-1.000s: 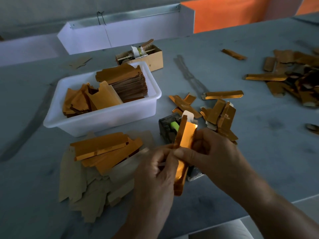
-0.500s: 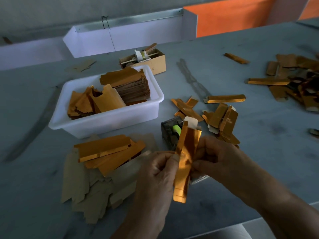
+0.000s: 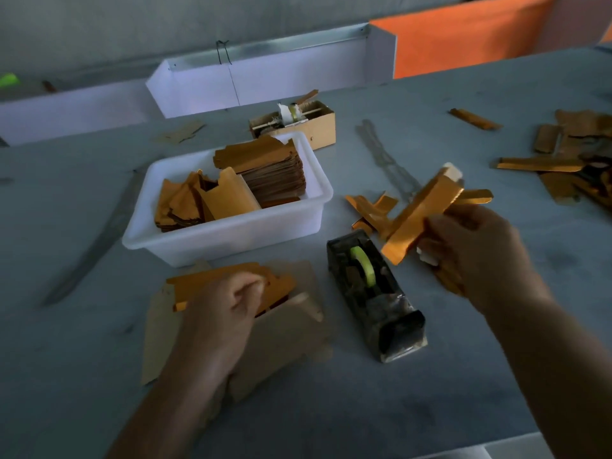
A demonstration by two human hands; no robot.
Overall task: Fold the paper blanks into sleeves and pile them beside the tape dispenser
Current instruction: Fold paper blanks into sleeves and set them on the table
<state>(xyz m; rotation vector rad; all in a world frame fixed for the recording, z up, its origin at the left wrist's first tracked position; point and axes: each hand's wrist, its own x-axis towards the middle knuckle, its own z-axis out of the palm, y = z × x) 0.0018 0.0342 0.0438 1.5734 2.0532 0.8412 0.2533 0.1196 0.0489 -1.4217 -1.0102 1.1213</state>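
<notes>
Now split: right hand (image 3: 477, 256) grip carries folded sleeve (image 3: 420, 217) toward pile right of tape dispenser (image 3: 374, 293); left hand (image 3: 225, 313) grip pinching next blank (image 3: 228, 283).

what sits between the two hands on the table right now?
The tape dispenser, standing on the table in the head view. The left hand is over the flat blanks; the right hand holds a folded sleeve.

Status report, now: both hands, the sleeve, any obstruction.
Right hand grips folded sleeve, held above sleeve pile beside tape dispenser. Left hand curled over flat blanks; grip unclear. Nothing in the way.
</notes>
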